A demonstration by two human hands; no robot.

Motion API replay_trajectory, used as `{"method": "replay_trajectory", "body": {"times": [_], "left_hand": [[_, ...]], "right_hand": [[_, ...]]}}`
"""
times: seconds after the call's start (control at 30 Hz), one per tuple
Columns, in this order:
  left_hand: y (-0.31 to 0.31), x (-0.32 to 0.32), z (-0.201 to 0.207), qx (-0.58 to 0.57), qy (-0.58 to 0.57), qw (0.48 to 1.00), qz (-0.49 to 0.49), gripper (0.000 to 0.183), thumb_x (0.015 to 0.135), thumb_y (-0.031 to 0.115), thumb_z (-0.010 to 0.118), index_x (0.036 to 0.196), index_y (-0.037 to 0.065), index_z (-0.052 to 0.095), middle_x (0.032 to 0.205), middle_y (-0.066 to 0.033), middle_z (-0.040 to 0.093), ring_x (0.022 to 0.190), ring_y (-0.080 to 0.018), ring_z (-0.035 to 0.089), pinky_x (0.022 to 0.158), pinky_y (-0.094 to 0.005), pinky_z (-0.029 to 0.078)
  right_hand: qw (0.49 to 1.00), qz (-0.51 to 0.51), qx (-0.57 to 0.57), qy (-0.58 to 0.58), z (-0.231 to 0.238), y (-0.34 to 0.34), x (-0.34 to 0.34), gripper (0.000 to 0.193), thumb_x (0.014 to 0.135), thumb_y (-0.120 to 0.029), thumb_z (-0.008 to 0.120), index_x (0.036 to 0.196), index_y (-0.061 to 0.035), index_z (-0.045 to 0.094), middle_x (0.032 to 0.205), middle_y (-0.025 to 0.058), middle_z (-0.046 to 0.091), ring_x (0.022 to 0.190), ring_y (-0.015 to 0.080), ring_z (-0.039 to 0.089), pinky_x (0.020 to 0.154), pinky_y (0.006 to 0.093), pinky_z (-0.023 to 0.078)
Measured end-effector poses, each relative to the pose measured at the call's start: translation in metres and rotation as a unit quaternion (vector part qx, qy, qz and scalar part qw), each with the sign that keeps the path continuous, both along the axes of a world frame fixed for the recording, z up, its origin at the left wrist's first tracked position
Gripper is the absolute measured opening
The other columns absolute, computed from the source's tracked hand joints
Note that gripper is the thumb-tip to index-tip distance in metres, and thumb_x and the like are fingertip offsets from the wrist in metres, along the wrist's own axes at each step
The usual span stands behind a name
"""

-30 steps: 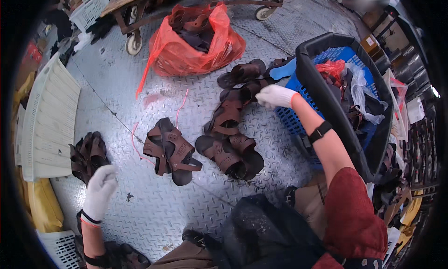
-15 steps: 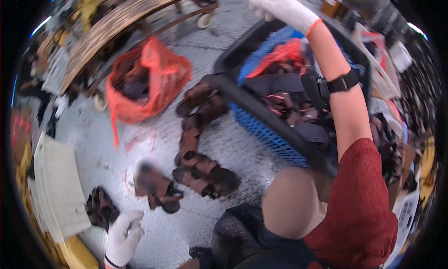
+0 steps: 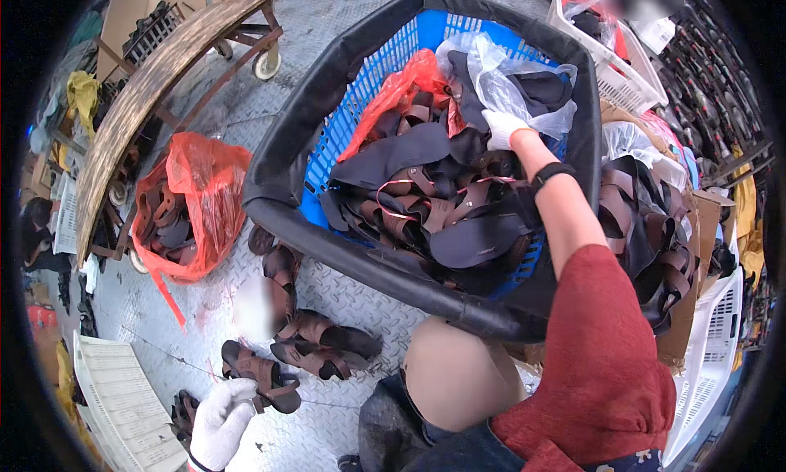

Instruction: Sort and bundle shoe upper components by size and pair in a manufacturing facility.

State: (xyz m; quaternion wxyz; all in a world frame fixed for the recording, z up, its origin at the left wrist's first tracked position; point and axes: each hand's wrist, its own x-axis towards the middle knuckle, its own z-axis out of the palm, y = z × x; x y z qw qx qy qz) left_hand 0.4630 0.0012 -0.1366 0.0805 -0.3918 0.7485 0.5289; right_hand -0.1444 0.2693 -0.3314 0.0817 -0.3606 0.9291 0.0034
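Observation:
My right hand (image 3: 501,130), in a white glove, reaches into a large blue basket (image 3: 334,149) with a padded black rim. Dark flat sandals (image 3: 401,157) and brown strapped ones lie piled inside. Its fingertips touch the pile beside a clear plastic bag (image 3: 491,83); whether they grip anything is hidden. Low at the left, my left hand (image 3: 223,419), also gloved, hovers with loosely bent fingers apart from the thumb and nothing visible between them. Just beyond it lies a brown sandal (image 3: 255,370) on the floor. A row of brown sandals (image 3: 319,337) runs toward the basket.
An orange-red plastic bag (image 3: 217,202) of sandals stands on the metal floor (image 3: 393,296). A wooden-topped trolley (image 3: 155,95) is at the far left, a white sheet (image 3: 123,398) at the near left. More sandals (image 3: 647,226) and a white crate (image 3: 708,357) flank my right side.
My right hand has come down from above the basket's far edge into the pile. My view has shifted, so the basket appears more central. My left hand has barely moved.

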Motion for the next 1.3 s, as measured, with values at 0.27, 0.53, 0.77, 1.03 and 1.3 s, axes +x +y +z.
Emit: {"method": "replay_trajectory", "body": {"times": [0.27,0.53,0.77,1.03,1.3], "left_hand": [[0.006,-0.003,0.009,-0.014,-0.046,0.999,0.013,0.031,0.084,-0.005,0.051,0.115,-0.005,0.058,0.103,-0.007,0.065,0.097,-0.0129,0.06,0.088,-0.0262,0.046],[-0.006,-0.065,0.016,-0.076,0.138,0.987,-0.039,0.03,0.089,0.001,0.055,0.119,-0.002,0.059,0.112,-0.0111,0.064,0.101,-0.0165,0.061,0.091,-0.0301,0.048],[-0.005,-0.142,-0.038,0.17,0.461,0.871,0.026,0.043,0.099,0.017,0.05,0.139,0.003,0.039,0.136,-0.0168,0.049,0.126,-0.0298,0.047,0.104,-0.0407,0.041],[0.029,-0.1,-0.088,0.263,0.474,0.812,0.214,0.034,0.094,0.011,0.055,0.126,0.004,0.047,0.125,-0.0164,0.051,0.119,-0.0293,0.051,0.102,-0.0432,0.042],[0.058,-0.052,-0.104,0.251,0.33,0.843,0.343,0.033,0.095,0.034,0.062,0.108,0.005,0.051,0.092,-0.0024,0.053,0.088,-0.0128,0.053,0.081,-0.0281,0.045]], "right_hand": [[0.985,-0.127,0.068,0.093,-0.015,0.016,-0.017,0.024,0.083,-0.016,0.057,0.101,-0.015,0.072,0.108,0.0132,0.067,0.101,0.0334,0.065,0.085,0.0424,0.052],[0.899,0.259,-0.34,0.099,0.177,-0.082,0.034,0.023,0.07,0.0,0.056,0.082,-0.0143,0.069,0.102,0.0096,0.065,0.097,0.0297,0.06,0.084,0.0367,0.049],[0.748,0.532,-0.351,0.186,0.264,-0.135,0.301,0.028,0.074,-0.02,0.061,0.098,-0.0059,0.065,0.059,0.0075,0.053,0.05,0.0214,0.055,0.049,0.0344,0.044],[0.556,0.677,-0.459,0.149,0.168,-0.128,0.352,0.035,0.074,-0.02,0.06,0.107,-0.0096,0.066,0.068,-0.0008,0.046,0.052,0.0117,0.047,0.046,0.0255,0.037],[0.524,0.712,-0.428,0.188,0.174,-0.131,0.348,0.036,0.076,-0.018,0.062,0.111,-0.0109,0.065,0.073,-0.0008,0.049,0.05,0.0103,0.042,0.045,0.0241,0.036]]}}
